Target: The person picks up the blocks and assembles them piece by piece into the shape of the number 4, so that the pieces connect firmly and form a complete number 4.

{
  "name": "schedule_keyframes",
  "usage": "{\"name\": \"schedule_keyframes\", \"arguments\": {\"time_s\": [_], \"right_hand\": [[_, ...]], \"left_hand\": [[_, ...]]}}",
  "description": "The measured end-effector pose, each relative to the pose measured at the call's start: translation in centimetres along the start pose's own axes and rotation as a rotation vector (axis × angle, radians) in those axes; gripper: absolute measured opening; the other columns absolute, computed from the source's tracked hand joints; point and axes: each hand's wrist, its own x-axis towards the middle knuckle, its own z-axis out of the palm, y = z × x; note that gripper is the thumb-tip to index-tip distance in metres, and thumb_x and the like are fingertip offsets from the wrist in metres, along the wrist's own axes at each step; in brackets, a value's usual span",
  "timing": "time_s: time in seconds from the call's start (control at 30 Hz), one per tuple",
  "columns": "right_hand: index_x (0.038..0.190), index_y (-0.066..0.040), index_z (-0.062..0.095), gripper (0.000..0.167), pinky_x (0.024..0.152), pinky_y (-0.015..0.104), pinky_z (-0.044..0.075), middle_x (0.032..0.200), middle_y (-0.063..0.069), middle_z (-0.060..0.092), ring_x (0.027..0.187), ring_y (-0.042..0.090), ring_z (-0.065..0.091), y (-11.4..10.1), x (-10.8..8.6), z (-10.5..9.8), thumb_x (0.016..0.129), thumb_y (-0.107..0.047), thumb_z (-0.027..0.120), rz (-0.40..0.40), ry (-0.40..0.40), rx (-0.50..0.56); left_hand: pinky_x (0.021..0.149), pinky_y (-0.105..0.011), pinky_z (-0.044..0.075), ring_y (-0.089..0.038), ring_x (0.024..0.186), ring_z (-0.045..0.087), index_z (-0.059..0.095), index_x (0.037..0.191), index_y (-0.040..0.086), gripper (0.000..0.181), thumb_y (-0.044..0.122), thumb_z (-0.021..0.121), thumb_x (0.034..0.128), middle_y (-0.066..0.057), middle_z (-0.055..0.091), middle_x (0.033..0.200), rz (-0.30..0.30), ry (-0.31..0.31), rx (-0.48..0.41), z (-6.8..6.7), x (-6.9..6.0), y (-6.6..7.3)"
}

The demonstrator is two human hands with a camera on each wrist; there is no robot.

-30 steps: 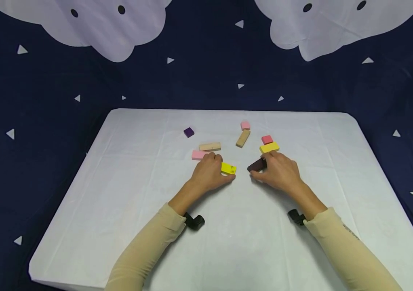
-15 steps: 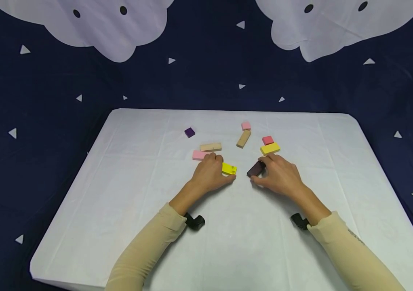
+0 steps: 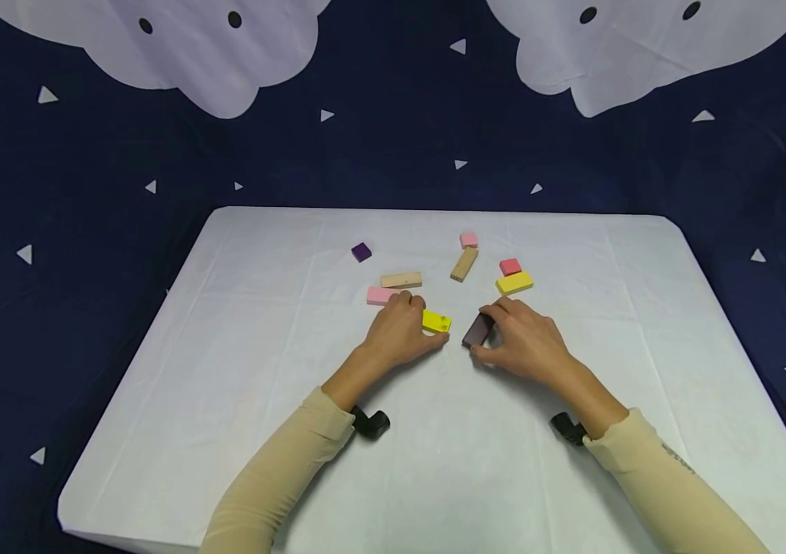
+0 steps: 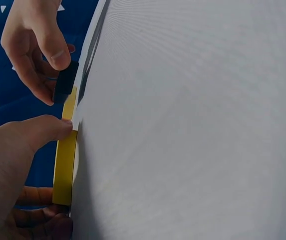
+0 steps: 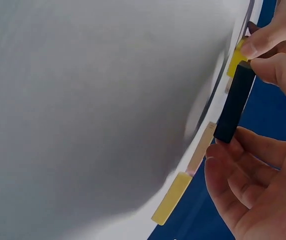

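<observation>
One dark block (image 3: 478,330) is pinched in the right hand (image 3: 523,338).

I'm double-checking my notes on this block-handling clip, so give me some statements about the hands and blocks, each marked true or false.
1. The purple block lies apart from the other blocks. True.
2. The left hand grips the purple block. False: it grips a bright yellow block.
3. The right hand holds a dark rectangular block. True.
4. The two held blocks touch each other. False: the head view shows a gap between them.
5. Another yellow block lies beside the coral-red block. True.
</observation>
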Motion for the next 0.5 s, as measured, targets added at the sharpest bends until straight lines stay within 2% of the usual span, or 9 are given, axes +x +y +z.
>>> {"name": "schedule_keyframes", "arguments": {"time_s": [0.23,0.5], "right_hand": [[0.123,-0.009,0.063,0.065,0.070,0.049,0.051,0.116,0.004,0.059,0.107,0.024,0.055,-0.4,-0.3,0.1,0.071,-0.047,0.076,-0.055,0.019,-0.004],[0.119,-0.009,0.065,0.063,0.066,0.042,0.052,0.111,0.001,0.059,0.098,0.019,0.057,-1.1,-0.8,0.3,0.071,-0.049,0.075,-0.105,0.022,-0.009]], "left_hand": [[0.070,-0.033,0.048,-0.020,0.084,0.049,0.062,0.101,0.003,0.063,0.061,0.065,0.0776,-0.007,0.053,0.092,0.005,-0.001,0.002,0.0,0.1,0.0],[0.069,-0.032,0.048,-0.019,0.084,0.049,0.063,0.105,0.003,0.065,0.062,0.065,0.0777,-0.007,0.054,0.094,0.004,-0.005,0.007,0.1,0.0,0.0]]}}
